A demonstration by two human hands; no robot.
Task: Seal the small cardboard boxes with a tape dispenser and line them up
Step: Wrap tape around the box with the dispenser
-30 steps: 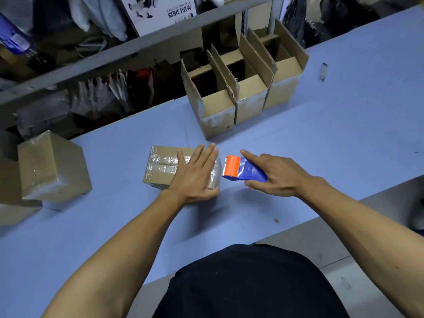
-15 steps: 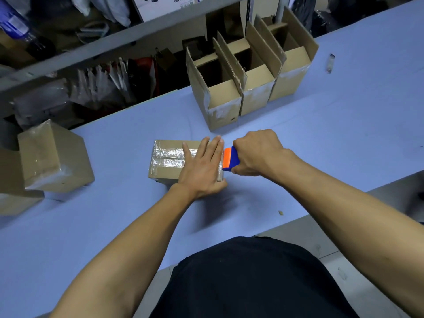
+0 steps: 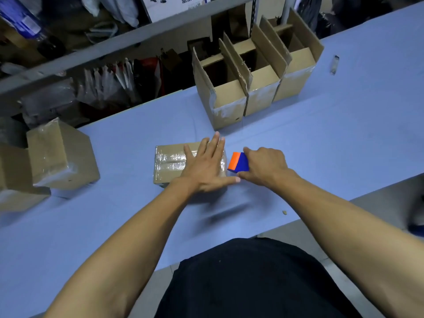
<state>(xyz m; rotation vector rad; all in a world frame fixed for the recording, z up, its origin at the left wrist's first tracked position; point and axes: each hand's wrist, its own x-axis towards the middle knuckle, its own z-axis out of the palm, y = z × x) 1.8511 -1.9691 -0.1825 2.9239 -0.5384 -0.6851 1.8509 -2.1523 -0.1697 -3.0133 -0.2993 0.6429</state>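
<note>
Pressing flat with fingers spread, the left hand (image 3: 204,167) pins the taped box (image 3: 171,162) at table (image 3: 344,138) centre, while the right hand (image 3: 263,166), fist closed around the tape dispenser (image 3: 238,162), has pulled back to three o'clock, suggesting the strip is finished.

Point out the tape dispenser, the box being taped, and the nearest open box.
tape dispenser (image 3: 238,163), head view, blue body
box being taped (image 3: 171,162), head view, taped top
nearest open box (image 3: 228,102), head view, front wall
</note>
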